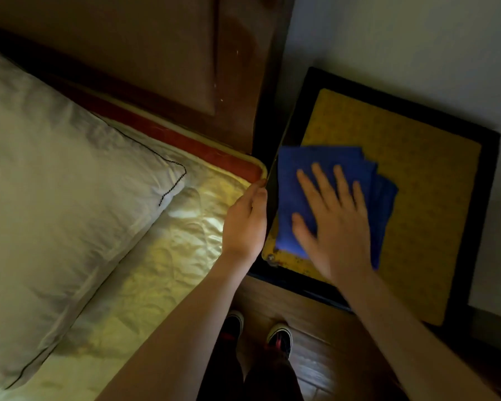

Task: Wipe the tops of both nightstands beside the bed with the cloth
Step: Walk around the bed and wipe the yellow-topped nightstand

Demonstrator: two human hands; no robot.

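A folded blue cloth (295, 180) lies on the yellow top of a black-framed nightstand (417, 180) to the right of the bed. My right hand (333, 224) presses flat on the cloth, fingers spread, near the nightstand's left front part. My left hand (245, 224) rests at the gap between mattress and nightstand, its fingers curled against the dark edge there. Only this one nightstand is in view.
The bed with a pale pillow (58, 183) and cream quilted cover (162, 256) fills the left. A brown wooden headboard (162, 59) stands behind. A white wall (417, 47) borders the nightstand. My shoes (279, 337) stand on the wooden floor below.
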